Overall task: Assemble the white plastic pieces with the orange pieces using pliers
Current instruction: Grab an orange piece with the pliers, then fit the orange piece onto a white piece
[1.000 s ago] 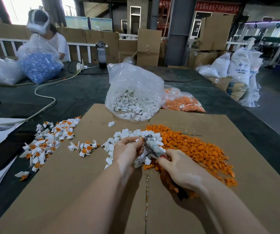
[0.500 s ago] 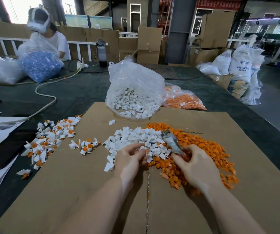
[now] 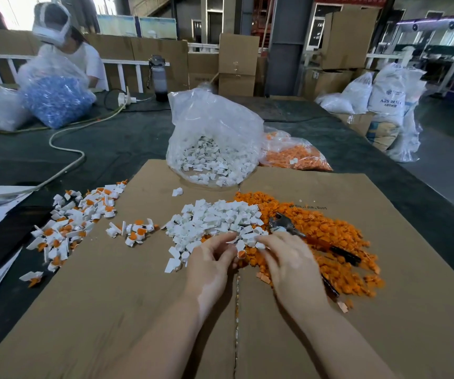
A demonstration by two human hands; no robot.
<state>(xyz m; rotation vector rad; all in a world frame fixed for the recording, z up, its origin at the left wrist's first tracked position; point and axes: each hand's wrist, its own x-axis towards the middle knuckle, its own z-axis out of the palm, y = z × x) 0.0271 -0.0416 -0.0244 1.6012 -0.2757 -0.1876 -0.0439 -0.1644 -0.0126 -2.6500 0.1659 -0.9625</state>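
Both hands pick at the near edge of the white pile; the pliers lie loose on the orange pile.

Left hand (image 3: 211, 265) and right hand (image 3: 288, 262) meet, fingers curled, pinching small white pieces (image 3: 215, 222) at the pile's near edge on the cardboard sheet (image 3: 111, 310). Pliers (image 3: 288, 227) lie just right of the fingers on the orange pieces (image 3: 335, 236). Assembled pieces (image 3: 78, 217) lie left. Farther back on the tabletop (image 3: 127, 143) sits a clear bag of white parts (image 3: 212, 138); far right, a sack (image 3: 390, 97) reads "ABS RESIN".

Even, soft indoor light; blown-out window top left; wide-angle edge curvature.
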